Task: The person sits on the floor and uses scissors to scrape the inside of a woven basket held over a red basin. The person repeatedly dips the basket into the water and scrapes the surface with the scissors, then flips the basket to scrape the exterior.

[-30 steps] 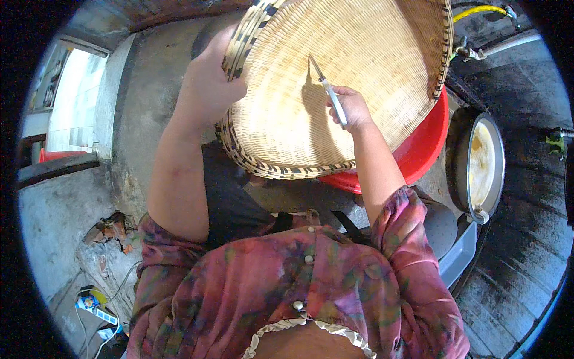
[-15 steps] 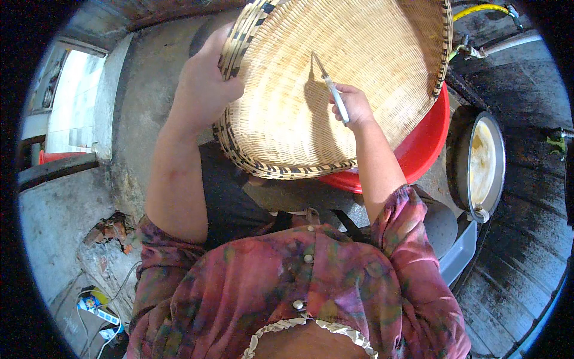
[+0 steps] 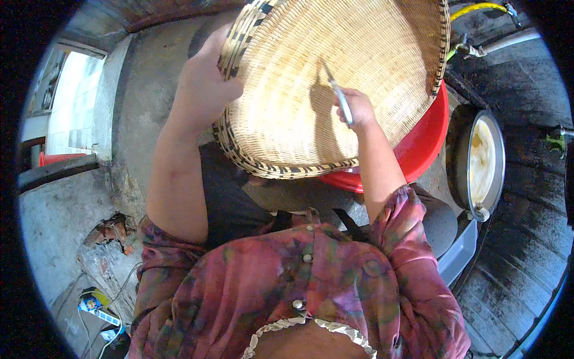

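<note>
Fingers of the right hand [image 3: 357, 110] are curled and pinching the pale handle of a knife [image 3: 342, 106], its blade aimed up and away from the body, over the inside of the basket [image 3: 281, 172]. Whether the tip touches the weave I cannot tell; its shadow falls just to the left. The left hand [image 3: 206, 84] grips the basket's left rim, thumb on the inner side, the other fingers hidden behind. The basket leans tilted in front of the person, partly covering a red basin [image 3: 431, 140]. The work looks to be under way, with both hands in place; the weave in view seems whole, with faint brownish patches. How much is done or left cannot be judged, since the top runs out of view.
</note>
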Action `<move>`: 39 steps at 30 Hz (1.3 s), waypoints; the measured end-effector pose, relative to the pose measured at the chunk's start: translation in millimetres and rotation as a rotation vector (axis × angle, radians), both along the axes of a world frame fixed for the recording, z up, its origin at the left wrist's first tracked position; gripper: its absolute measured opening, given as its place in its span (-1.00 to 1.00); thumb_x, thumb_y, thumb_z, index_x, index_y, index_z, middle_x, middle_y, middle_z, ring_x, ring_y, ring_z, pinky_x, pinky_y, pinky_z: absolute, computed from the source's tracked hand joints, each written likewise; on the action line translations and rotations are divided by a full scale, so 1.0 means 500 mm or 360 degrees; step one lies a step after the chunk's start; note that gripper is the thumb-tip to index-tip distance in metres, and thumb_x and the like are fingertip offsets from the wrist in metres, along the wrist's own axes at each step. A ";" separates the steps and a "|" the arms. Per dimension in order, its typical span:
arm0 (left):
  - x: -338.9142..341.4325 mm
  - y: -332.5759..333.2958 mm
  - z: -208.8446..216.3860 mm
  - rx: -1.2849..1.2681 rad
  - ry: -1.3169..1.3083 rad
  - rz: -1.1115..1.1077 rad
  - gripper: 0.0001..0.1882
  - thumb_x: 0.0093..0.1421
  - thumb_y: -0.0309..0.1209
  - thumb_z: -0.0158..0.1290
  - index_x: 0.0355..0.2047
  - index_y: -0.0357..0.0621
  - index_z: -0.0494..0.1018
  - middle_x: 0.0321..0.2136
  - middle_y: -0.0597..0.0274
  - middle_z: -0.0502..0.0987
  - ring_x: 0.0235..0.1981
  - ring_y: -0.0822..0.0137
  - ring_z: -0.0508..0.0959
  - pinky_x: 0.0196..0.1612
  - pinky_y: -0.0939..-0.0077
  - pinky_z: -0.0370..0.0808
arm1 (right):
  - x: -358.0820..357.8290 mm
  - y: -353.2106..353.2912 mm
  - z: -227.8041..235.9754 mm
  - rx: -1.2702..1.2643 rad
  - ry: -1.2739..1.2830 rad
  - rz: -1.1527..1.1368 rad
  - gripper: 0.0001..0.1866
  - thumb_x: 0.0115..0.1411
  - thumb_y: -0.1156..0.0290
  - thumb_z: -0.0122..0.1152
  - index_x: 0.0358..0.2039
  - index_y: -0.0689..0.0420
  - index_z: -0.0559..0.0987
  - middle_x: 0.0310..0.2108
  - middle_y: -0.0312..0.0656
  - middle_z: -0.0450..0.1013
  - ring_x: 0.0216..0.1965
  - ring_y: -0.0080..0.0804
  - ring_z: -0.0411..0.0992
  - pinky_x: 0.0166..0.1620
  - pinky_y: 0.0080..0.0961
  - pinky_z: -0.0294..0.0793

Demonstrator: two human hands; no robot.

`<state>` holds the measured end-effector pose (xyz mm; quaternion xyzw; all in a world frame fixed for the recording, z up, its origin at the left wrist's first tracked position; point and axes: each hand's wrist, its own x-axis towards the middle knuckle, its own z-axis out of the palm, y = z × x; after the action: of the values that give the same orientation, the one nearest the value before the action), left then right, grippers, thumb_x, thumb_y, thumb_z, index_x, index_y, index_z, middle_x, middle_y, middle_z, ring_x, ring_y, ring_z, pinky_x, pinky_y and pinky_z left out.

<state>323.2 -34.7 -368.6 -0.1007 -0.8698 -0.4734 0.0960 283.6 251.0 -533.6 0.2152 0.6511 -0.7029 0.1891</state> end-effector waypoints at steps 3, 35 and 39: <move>-0.001 -0.005 -0.005 0.0018 -0.0030 0.0006 -0.29 -0.21 -0.59 -0.03 0.09 -0.18 0.24 -0.13 0.21 0.45 -0.09 0.43 0.40 -0.01 0.55 0.31 | 0.016 0.032 -0.013 0.0220 -0.0167 -0.0118 -0.74 0.14 0.48 -0.06 -0.17 0.29 0.45 -0.60 -0.21 0.35 -0.77 -0.58 0.24 -0.79 -0.67 0.18; -0.001 0.008 -0.010 0.0226 -0.0096 0.0005 -0.29 -0.18 -0.64 0.01 0.10 -0.23 0.22 -0.16 0.22 0.47 -0.14 0.44 0.43 -0.05 0.57 0.34 | -0.014 0.114 -0.017 0.0090 0.0061 -0.0246 -0.73 0.11 0.48 -0.03 -0.16 0.27 0.41 -0.60 -0.21 0.33 -0.76 -0.54 0.22 -0.75 -0.65 0.19; -0.007 0.008 -0.016 0.0229 -0.0014 -0.0022 -0.32 -0.20 -0.66 -0.06 0.07 -0.26 0.24 -0.19 0.19 0.48 -0.16 0.47 0.43 -0.05 0.61 0.31 | -0.045 0.090 -0.010 0.0054 0.0057 -0.0231 -0.78 0.13 0.44 -0.03 -0.24 0.27 0.44 -0.62 -0.23 0.34 -0.76 -0.56 0.23 -0.76 -0.67 0.19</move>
<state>319.6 -30.5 -376.7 -0.0975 -0.8331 -0.5359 0.0958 261.0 296.2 -538.5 0.2523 0.6488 -0.7074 0.1222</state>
